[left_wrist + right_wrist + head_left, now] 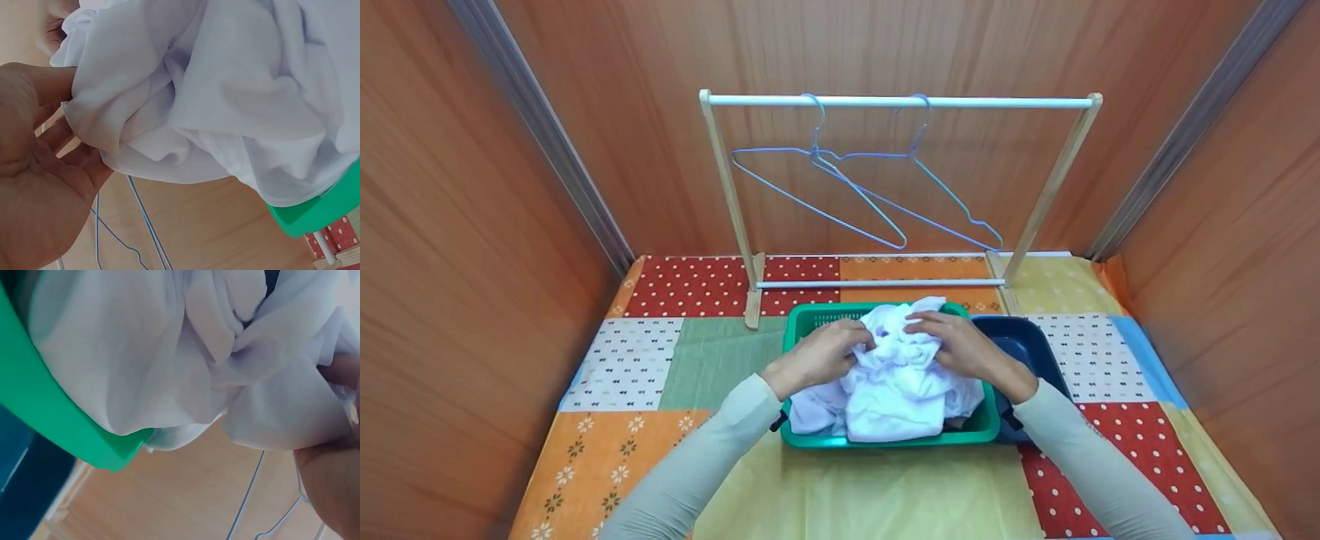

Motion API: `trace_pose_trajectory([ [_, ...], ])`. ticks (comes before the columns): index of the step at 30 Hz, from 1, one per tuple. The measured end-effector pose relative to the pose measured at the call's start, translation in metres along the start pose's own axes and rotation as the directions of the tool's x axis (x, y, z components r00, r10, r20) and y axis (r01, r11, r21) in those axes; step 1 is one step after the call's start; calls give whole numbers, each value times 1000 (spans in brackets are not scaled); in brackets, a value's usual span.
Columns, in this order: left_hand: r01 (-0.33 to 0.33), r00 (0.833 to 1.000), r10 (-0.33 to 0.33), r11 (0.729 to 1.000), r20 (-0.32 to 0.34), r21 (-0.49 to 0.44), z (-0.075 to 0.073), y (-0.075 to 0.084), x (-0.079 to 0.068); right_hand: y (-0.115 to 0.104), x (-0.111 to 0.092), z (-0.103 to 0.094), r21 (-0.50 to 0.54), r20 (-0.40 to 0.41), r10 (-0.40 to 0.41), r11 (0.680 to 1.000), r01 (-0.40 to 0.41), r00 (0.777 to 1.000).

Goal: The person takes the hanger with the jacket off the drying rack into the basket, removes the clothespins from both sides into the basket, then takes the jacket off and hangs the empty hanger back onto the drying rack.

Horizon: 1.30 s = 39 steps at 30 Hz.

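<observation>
A bunched white cloth [896, 409] lies heaped in the green basket [793, 330], its exact kind hidden by the folds. On the heap's left side, my left hand [819, 354] grips the fabric. In the left wrist view, thumb and fingers of that hand [39, 163] pinch an edge of the white cloth [236, 101]. My right hand [966, 349] holds the cloth from the right, near its top. The right wrist view shows a loose fold of white cloth [140, 360] caught between this hand's [332, 486] thumb and fingers. Some fingertips are hidden behind fabric.
A dark blue basin [1035, 349] stands against the basket's right side. Behind them is a rack [1046, 187] with a white top bar [1005, 103], where two wire hangers [840, 219] hang. Wooden panels [1222, 300] enclose the patchwork-covered table [720, 360] at the back and sides.
</observation>
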<state>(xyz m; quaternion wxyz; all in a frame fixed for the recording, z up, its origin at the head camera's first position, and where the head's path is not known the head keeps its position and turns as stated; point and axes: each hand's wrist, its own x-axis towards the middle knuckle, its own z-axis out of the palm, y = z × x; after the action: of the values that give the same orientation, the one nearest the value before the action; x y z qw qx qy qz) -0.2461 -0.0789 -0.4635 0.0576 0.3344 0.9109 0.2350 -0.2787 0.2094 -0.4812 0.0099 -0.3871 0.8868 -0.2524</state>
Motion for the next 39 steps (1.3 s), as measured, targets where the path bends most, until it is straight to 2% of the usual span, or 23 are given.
trace_pose_trajectory([
  [4, -27, 999, 26, 998, 32, 52, 3, 0, -6, -4, -7, 2, -10, 115, 9, 1000, -8, 993],
  [7, -26, 999, 24, 998, 38, 50, 6, -2, -11, -7, -12, 5, -26, 193, 21, 1000, -16, 981],
  [12, -10, 999, 7, 998, 50, 65, 16, -2, -20, -13, -18, 12, -73, 255, 24, 997, -5, 967],
  [16, 24, 991, -37, 995, 130, 98, 25, -1, -28, -16, -19, 22, -123, 287, 32, 992, 4, 957],
  [21, 28, 972, -62, 988, 225, 150, 40, 1, -35, -18, -24, 34, -186, 345, 95, 982, -31, 934],
  [25, 22, 964, -70, 982, 258, 185, 51, 0, -36, -18, -28, 40, -212, 363, 119, 976, -42, 924],
  [30, 29, 958, -81, 982, 274, 188, 55, -3, -34, -19, -27, 45, -231, 370, 145, 971, -60, 917],
  [35, 40, 954, -99, 977, 282, 210, 58, -8, -30, -20, -25, 54, -254, 353, 155, 965, -65, 923],
  [39, 56, 956, -124, 966, 265, 251, 62, -12, -28, -19, -22, 63, -297, 335, 193, 951, -90, 922],
])
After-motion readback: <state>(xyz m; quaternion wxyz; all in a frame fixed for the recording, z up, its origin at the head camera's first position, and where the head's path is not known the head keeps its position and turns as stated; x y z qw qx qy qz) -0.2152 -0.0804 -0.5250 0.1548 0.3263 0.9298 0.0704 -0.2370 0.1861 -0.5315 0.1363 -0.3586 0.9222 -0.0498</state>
